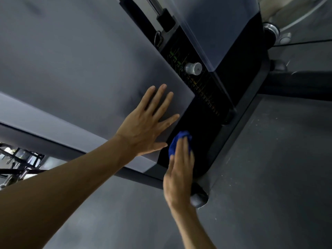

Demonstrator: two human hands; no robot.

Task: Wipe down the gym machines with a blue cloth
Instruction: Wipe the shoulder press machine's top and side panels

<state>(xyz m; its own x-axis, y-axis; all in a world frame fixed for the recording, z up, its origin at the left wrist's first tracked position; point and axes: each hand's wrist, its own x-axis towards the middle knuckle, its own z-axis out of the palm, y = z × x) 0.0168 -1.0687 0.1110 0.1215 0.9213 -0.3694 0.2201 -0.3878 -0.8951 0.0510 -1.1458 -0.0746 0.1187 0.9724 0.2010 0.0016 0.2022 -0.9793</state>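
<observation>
A grey gym machine shroud (86, 69) fills the upper left, with its black weight stack (203, 97) beside it in the middle. My left hand (147, 123) lies flat with spread fingers against the shroud's lower corner. My right hand (179, 169) presses a bunched blue cloth (177, 141) with straight fingers against the dark lower part of the weight stack. Most of the cloth is hidden under my fingers.
A silver selector pin knob (193, 68) sticks out of the weight stack. The black base frame (233, 133) curves round the stack, with a rubber foot (198, 199) near my right wrist. Grey rubber floor (269, 177) lies to the right. Other equipment (18, 164) shows at far left.
</observation>
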